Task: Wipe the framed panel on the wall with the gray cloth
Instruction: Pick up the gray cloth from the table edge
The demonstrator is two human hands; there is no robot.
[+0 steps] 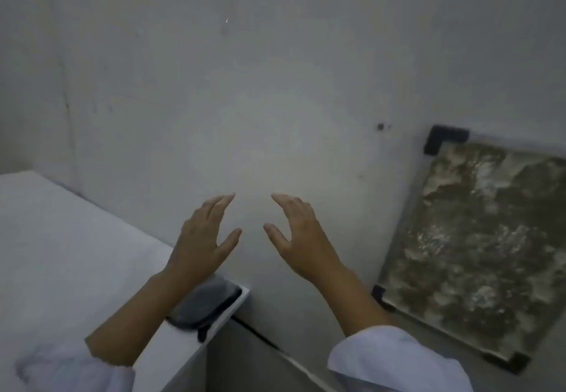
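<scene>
Both hands are raised in front of a pale gray wall (245, 85), palms facing each other with a clear gap between them. The left hand (203, 235) has its fingers straight and close together, thumb angled out, holding nothing. The right hand (301, 238) mirrors it: fingers loosely extended, thumb apart, also holding nothing. Whether the fingertips touch the wall cannot be told.

The framed panel (477, 238) sits to the right of the hands, tilted in this view, its mottled brown-and-white surface running off the right edge of the frame. 3 dark corner brackets (444, 140) show, at its upper-left, lower-left and bottom corners. A bare strip of wall lies between the right hand and the panel's left edge.

To the left, a white counter (61, 254) ends in a corner just beneath the left wrist. A folded gray cloth (205, 303) lies on that corner, right at the edge, partly hidden by the left forearm, with a dark bit hanging over the counter's front edge. Both forearms come out of light sleeves (395, 358) at the bottom of the frame.
</scene>
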